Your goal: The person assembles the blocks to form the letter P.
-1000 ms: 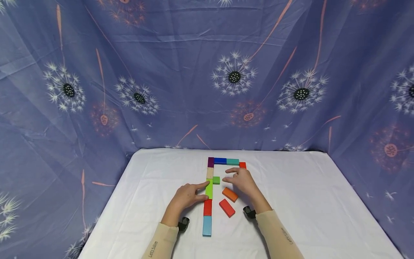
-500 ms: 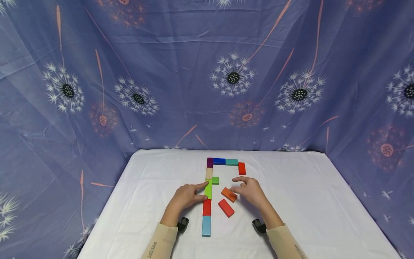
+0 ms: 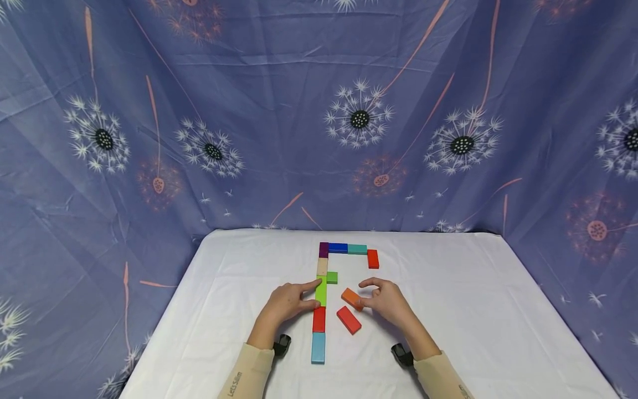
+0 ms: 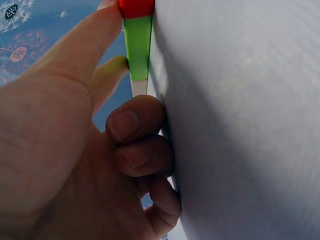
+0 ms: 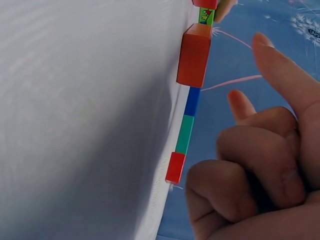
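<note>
A light green block (image 3: 321,291) lies in an upright row of blocks, and my left hand (image 3: 285,303) rests on this row. The index fingertip touches the green block; the thumb tip lies where it meets a red block (image 3: 319,320). The other left fingers (image 4: 137,120) curl beside the row in the left wrist view. Over the table, my right hand (image 3: 391,302) is beside an orange block (image 3: 351,298), thumb tip overlapping its right end in the head view. The right wrist view shows thumb and index finger spread apart, off that block, holding nothing. Below lies another red block (image 3: 349,320), tilted.
The row also has purple (image 3: 324,250), beige (image 3: 322,266) and light blue (image 3: 318,348) blocks. Blue (image 3: 338,248) and teal (image 3: 357,249) blocks run right along the top to a red block (image 3: 373,259). A small green block (image 3: 332,277) juts right. White cloth (image 3: 473,321) covers the table.
My right hand has moved down and right, from beside the red block at the upper right to the orange block. My left hand stays on the row.
</note>
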`<move>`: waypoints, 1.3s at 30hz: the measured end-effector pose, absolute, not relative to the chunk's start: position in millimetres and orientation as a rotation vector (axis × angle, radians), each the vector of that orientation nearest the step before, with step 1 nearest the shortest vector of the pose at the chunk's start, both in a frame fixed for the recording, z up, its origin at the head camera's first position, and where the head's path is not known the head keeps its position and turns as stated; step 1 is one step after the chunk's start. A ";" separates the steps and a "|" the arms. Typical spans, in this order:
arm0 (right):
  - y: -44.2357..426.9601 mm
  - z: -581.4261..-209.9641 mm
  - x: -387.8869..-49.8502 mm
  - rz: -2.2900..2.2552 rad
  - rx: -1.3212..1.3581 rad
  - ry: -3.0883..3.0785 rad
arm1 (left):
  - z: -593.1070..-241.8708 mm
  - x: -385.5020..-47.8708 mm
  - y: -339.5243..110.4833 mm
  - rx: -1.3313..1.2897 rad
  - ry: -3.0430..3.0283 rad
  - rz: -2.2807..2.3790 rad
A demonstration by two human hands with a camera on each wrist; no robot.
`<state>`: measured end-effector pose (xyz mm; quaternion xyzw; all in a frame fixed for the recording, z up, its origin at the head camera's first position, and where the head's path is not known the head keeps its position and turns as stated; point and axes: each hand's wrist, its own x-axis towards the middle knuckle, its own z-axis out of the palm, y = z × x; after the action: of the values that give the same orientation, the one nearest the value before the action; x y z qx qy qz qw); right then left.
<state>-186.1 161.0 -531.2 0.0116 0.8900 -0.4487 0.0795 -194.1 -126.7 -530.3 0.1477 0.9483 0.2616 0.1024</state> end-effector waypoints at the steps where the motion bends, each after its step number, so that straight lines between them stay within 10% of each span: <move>1: 161.5 -532.2 -186.1 -1.329 0.024 2.672 | -530.3 -194.3 -126.6 0.438 2.800 0.773; 39: 177.0 -546.6 -199.1 -1.322 -0.034 2.722 | -532.0 -195.6 -126.0 0.412 2.802 0.767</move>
<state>-199.1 177.0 -546.6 -0.0113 0.8980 -0.4360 0.0576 -195.6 -126.0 -532.0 0.1396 0.9498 0.2599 0.1037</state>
